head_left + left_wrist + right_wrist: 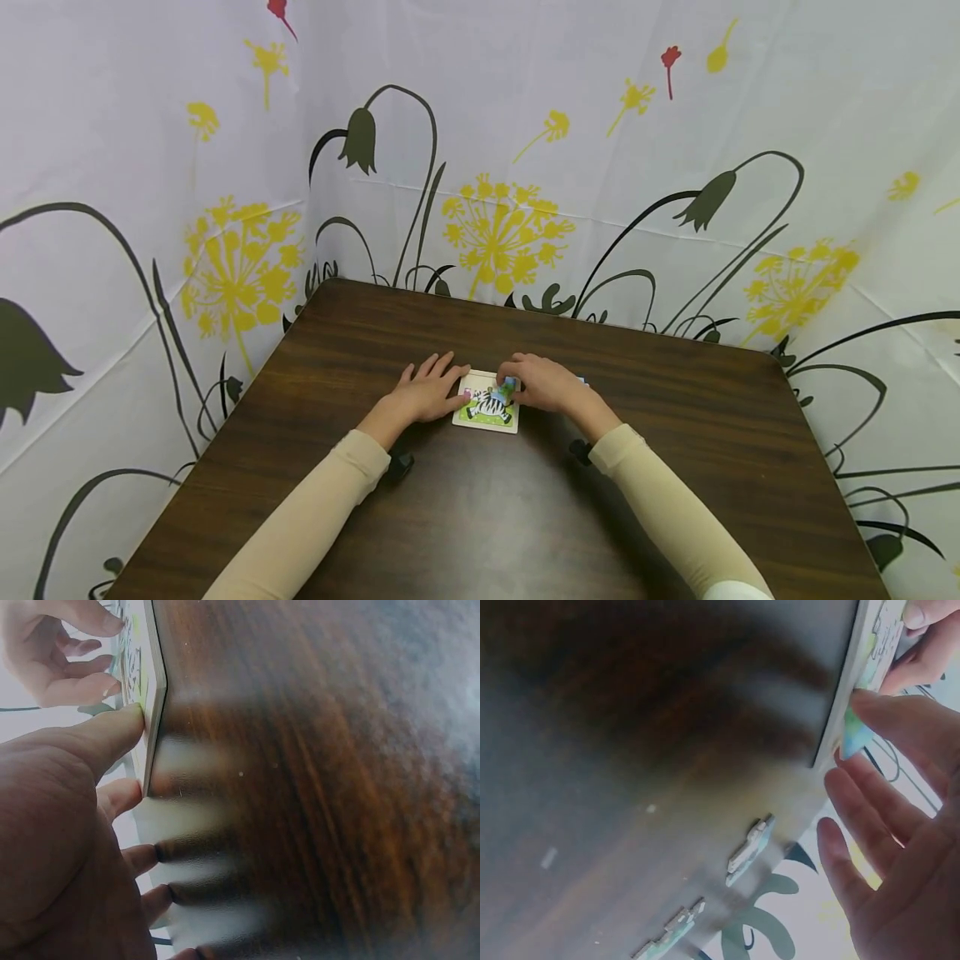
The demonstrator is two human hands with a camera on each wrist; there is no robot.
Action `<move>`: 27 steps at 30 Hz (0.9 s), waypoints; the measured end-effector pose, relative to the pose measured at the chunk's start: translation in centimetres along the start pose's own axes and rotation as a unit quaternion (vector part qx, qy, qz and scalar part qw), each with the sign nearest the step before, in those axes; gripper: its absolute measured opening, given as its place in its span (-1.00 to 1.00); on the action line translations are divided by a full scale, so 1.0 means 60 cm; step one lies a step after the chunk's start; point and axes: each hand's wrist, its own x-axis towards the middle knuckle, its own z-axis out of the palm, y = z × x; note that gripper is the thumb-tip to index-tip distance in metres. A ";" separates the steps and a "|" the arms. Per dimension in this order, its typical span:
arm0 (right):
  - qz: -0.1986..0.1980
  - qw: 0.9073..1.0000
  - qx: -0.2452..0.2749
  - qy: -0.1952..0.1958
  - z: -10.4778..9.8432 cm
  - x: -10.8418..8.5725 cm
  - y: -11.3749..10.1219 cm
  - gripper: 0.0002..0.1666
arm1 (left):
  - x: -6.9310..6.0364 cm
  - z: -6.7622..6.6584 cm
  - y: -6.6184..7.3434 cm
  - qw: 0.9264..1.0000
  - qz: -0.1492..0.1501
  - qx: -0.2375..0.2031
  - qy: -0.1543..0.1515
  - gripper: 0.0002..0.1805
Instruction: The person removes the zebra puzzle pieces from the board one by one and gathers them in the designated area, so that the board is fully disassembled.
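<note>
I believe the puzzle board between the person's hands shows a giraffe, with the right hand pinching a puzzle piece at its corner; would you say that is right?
Not quite: the puzzle board shows a black-and-white striped zebra, not a giraffe, as the head view makes plain. The right hand is indeed pinching a puzzle piece at its corner.

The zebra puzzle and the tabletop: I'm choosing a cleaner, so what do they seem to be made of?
Zebra puzzle: probably thin wood or fibreboard with a smooth printed face, judging by its pale, bare edge.
Tabletop: wood or wood-look laminate, I can't tell which; dark streaky grain, with a semi-gloss finish suggested by the soft reflections.
</note>
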 end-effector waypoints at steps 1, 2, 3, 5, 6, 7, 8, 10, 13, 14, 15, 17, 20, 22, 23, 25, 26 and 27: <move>0.001 1.000 -0.003 0.002 0.001 0.000 -0.001 -0.75 | 0.000 0.000 0.000 1.000 0.000 -0.002 0.000 -0.17; -0.001 1.000 -0.007 0.006 0.003 0.000 -0.001 -0.75 | 0.000 0.000 -0.001 1.000 0.000 -0.003 0.000 -0.17; -0.001 1.000 -0.011 0.010 0.005 0.000 -0.001 -0.76 | 0.000 0.000 -0.002 1.000 0.001 -0.005 0.000 -0.17; -0.005 1.000 -0.016 0.020 0.010 -0.001 0.000 -0.78 | 0.001 0.000 -0.003 1.000 0.001 -0.008 -0.001 -0.17; -0.007 1.000 -0.015 0.026 0.011 -0.001 -0.001 -0.79 | 0.002 0.001 -0.004 1.000 0.002 -0.010 0.000 -0.17; -0.008 0.999 -0.016 0.030 0.013 -0.001 -0.001 -0.79 | 0.003 0.002 -0.005 1.000 0.002 -0.012 0.001 -0.16; -0.008 0.999 -0.015 0.033 0.014 -0.002 -0.001 -0.79 | 0.004 0.002 -0.005 1.000 0.002 -0.012 0.001 -0.17; -0.007 0.999 -0.010 0.040 0.016 -0.003 -0.003 -0.79 | 0.004 0.004 -0.006 1.000 0.002 -0.013 0.001 -0.17; -0.005 0.999 -0.009 0.046 0.018 -0.003 -0.006 -0.79 | 0.002 0.004 -0.005 1.000 0.002 -0.013 0.000 -0.17; -0.005 0.999 -0.009 0.046 0.019 -0.003 -0.007 -0.78 | 0.001 0.004 -0.004 1.000 0.001 -0.012 -0.001 -0.17; -0.004 0.999 -0.009 0.045 0.019 -0.003 -0.008 -0.78 | 0.000 0.003 -0.003 1.000 0.002 -0.011 -0.001 -0.16; -0.003 0.999 -0.008 0.043 0.019 -0.003 -0.010 -0.77 | -0.001 0.002 -0.002 1.000 0.003 -0.011 0.000 -0.16; 0.003 0.999 -0.006 0.041 0.017 -0.004 -0.013 -0.76 | -0.002 0.001 -0.002 1.000 0.005 -0.011 0.006 -0.17; 0.009 0.999 -0.006 0.042 0.016 -0.004 -0.014 -0.77 | -0.001 0.001 -0.003 1.000 0.005 -0.011 0.009 -0.17; 0.011 0.999 -0.007 0.041 0.015 -0.004 -0.015 -0.76 | 0.000 0.002 -0.004 1.000 0.005 -0.011 0.010 -0.17; 0.015 0.999 -0.009 0.042 0.014 -0.004 -0.016 -0.72 | 0.001 0.004 -0.005 1.000 0.005 -0.011 0.009 -0.17; 0.016 0.999 -0.010 0.043 0.014 -0.004 -0.016 -0.68 | 0.002 0.004 -0.006 1.000 0.005 -0.010 0.007 -0.17; 0.016 0.999 -0.008 0.044 0.014 -0.005 -0.017 -0.63 | 0.003 0.005 -0.006 1.000 0.005 -0.010 0.006 -0.17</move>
